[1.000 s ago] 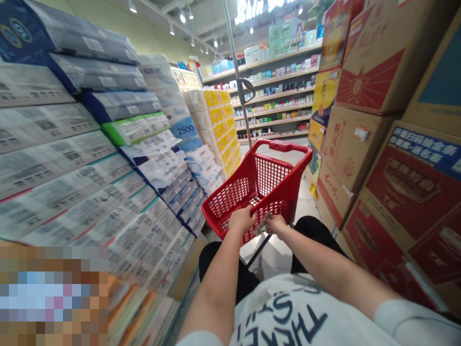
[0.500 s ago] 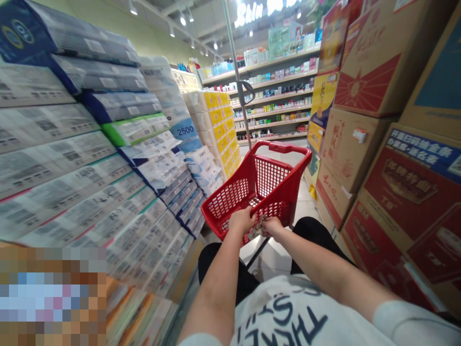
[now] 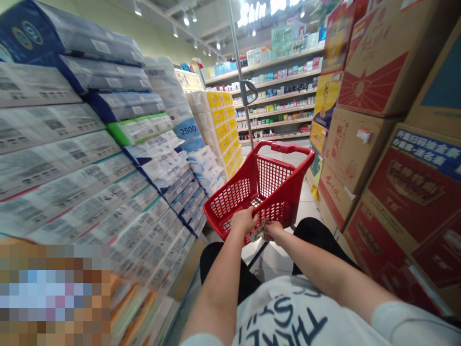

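A red plastic basket (image 3: 284, 147) sits just below the middle of the frame. It is deep, with a smooth, rounded rim, and its walls are a grid of small square holes. The left hand (image 3: 244, 220) is clamped over the near edge of the rim, fingers curled down inside. The right hand (image 3: 275, 228) is beside it, almost touching, closed on a crumpled wad (image 3: 260, 232) of pale, wrinkled stuff that lies against the same edge. Whether that hand also grips the rim I cannot tell.

Along the left of the frame, soft plastic-wrapped packs (image 3: 90, 144) are stacked in slanting layers, glossy white with blue and green bands. Further back is a column of yellow packs (image 3: 223, 115).

Down the right side rise matte brown cardboard cartons (image 3: 382, 62), flat-sided and printed in red. A thin metal pole (image 3: 239, 72) stands upright behind the basket. At the top centre, long shelves (image 3: 281, 96) carry small boxes and bottles. Pale, shiny floor tiles (image 3: 304, 202) show under the basket, and a white T-shirt (image 3: 298, 312) with dark lettering fills the bottom edge.
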Tool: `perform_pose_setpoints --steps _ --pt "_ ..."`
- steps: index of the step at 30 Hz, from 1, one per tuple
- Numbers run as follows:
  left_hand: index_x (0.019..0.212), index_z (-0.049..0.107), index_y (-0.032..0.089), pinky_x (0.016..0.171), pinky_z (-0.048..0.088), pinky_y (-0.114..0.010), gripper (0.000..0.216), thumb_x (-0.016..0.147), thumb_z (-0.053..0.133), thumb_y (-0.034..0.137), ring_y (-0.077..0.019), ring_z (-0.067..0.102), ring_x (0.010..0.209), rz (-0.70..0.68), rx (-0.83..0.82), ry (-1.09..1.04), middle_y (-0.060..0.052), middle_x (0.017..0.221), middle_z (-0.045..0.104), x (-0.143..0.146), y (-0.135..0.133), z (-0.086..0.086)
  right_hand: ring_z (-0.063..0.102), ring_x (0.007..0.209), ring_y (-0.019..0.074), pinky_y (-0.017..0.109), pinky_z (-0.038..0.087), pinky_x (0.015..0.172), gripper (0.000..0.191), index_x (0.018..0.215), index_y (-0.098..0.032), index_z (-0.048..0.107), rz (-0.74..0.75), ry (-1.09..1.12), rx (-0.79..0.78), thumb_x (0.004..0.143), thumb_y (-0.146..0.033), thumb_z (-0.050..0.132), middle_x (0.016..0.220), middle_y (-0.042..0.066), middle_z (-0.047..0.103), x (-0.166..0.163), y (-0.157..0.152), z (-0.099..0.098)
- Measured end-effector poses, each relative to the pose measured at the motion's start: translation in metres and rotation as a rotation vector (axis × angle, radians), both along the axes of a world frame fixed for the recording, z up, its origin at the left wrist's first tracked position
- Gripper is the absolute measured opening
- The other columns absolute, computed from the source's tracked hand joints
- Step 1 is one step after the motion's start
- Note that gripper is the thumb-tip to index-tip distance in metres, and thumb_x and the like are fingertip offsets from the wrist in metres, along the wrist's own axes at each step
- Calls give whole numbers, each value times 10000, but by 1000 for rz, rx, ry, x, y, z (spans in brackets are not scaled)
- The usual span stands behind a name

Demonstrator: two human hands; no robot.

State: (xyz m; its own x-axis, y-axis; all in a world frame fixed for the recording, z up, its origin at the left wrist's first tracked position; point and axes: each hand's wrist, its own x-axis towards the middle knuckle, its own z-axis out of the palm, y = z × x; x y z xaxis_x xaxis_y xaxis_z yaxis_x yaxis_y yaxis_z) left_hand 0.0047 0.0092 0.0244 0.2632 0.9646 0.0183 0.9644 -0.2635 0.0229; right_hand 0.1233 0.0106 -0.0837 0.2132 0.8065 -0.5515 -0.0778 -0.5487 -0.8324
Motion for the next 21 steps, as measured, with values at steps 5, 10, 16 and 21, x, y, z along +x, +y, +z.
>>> perform_pose_setpoints --steps 5,10,16,21 --pt "1105 561 265 781 460 -336 368 896 371 501 -238 645 909 -19 13 8 -74 973 689 -1 2 -3 474 340 99 217 433 373 100 881 -150 605 -10 -3 -7 783 -148 587 485 -27 534 4 2 0" --pt "1092 564 269 775 461 -330 360 892 372 499 -235 647 901 -34 37 10 -67 957 691 -2 3 -5 477 354 98 208 432 382 97 858 -153 608 18 -17 8 765 -167 632 467 -34 524 1 -1 -1" --pt "1075 565 265 735 469 -331 369 886 371 516 -242 657 857 -50 63 16 -66 926 696 -4 5 -7 495 370 98 208 448 415 97 877 -138 601 16 -85 59 798 -195 594 475 -35 524 16 3 -3" --pt "1067 565 258 727 469 -326 373 886 367 517 -240 657 846 -55 68 24 -65 917 694 -4 7 -9 550 427 119 219 459 449 120 838 -133 631 85 -199 195 783 -236 602 530 6 591 19 5 -5"
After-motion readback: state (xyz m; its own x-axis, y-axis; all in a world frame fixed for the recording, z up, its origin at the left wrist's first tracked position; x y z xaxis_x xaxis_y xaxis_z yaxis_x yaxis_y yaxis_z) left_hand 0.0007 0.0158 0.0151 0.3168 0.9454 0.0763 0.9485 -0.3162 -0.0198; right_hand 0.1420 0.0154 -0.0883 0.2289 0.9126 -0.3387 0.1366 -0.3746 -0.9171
